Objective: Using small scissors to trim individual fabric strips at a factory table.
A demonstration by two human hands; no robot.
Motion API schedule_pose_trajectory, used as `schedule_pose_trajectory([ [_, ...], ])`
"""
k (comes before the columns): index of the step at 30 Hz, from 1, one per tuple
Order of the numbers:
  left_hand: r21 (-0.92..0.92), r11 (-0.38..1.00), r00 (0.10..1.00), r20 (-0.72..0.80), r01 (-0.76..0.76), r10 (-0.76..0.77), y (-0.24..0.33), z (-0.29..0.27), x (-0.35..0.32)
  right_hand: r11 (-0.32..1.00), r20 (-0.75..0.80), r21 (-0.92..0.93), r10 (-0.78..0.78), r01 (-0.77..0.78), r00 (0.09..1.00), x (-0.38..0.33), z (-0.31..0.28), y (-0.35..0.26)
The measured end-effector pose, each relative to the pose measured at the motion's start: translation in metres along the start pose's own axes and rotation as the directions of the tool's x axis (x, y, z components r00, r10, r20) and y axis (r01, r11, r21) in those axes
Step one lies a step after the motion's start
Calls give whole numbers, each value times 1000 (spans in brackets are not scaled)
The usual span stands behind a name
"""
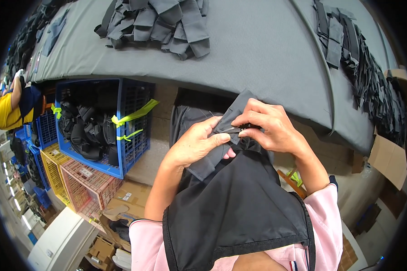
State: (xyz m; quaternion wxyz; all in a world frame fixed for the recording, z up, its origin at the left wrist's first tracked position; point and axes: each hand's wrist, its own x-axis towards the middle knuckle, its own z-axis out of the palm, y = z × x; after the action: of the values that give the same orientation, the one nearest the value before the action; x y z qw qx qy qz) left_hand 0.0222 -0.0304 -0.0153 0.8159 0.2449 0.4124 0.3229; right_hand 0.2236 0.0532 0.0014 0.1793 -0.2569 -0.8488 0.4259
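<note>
My left hand and my right hand pinch a dark grey fabric piece together, just in front of the table edge. The right fingers press on a small dark part at the fabric's fold, too small to identify. A black cloth hangs down from under the hands over my lap and pink sleeves.
A grey padded table holds a pile of grey fabric pieces at the back and more dark strips along the right. A blue crate with black items, yellow and pink crates and cardboard boxes stand below. Another person sits far left.
</note>
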Motion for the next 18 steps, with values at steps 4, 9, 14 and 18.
schedule_pose_trajectory([
  [4,-9,1000,1000,-20,9,-9,-4,0,0,1000,-13,-7,14,-14,1000,-5,1,1],
  [9,43,999,999,-49,21,-19,3,5,1,993,-69,86,91,-85,993,-7,5,-1],
  [14,-43,989,978,-160,-142,133,-8,-1,4,989,-241,120,118,-91,963,-16,9,-4],
  [18,-172,959,961,-200,-226,190,-9,-1,10,991,-318,50,132,-123,939,-29,19,-5],
])
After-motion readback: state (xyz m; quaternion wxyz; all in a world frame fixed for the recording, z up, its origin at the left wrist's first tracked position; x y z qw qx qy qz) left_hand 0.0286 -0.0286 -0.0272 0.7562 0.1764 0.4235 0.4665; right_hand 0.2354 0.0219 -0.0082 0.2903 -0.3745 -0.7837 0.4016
